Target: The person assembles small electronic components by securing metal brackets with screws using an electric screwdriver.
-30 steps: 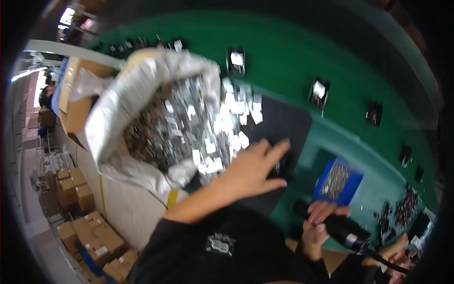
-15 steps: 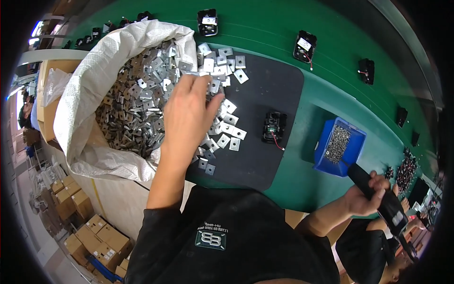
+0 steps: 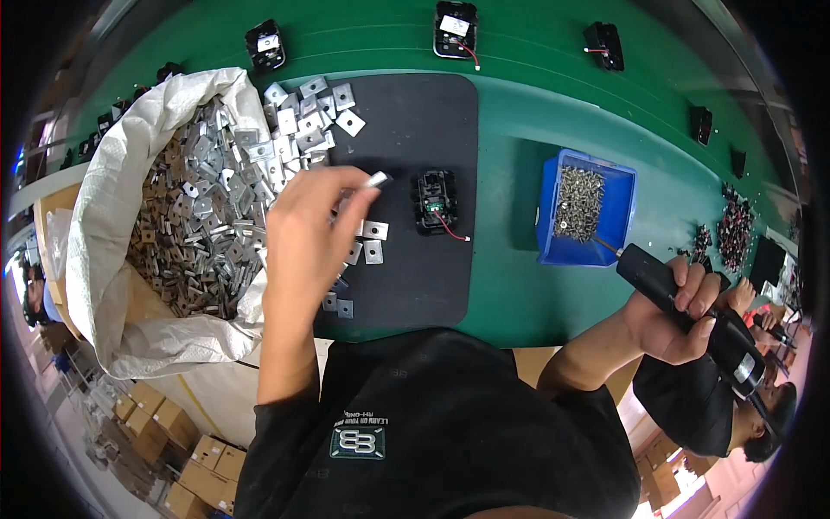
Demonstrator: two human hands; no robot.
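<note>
My left hand (image 3: 307, 229) pinches a small square metal plate (image 3: 378, 180) between thumb and fingertips, above the black mat (image 3: 393, 285). Just right of it on the mat lies a black plastic housing (image 3: 435, 199) with a green circuit board and a red wire. Loose metal plates (image 3: 309, 121) with center holes are spread beside and partly under that hand. My right hand (image 3: 670, 320) is wrapped round a black electric screwdriver (image 3: 653, 272). The screwdriver's bit reaches the near right edge of a blue bin (image 3: 621, 233) of small screws (image 3: 579, 203).
A white woven sack (image 3: 104, 251) full of metal plates stands at left. Along the far green belt sit several black housings (image 3: 455, 30). Small dark and red parts (image 3: 735, 232) are heaped at right, near another person (image 3: 692, 406). Cardboard boxes (image 3: 207, 454) stand at lower left.
My left hand has lifted a metal plate from the pile and brought it toward the housing. The screwdriver has come closer to the screws. Housings on the belt sit further along; my view has shifted.
</note>
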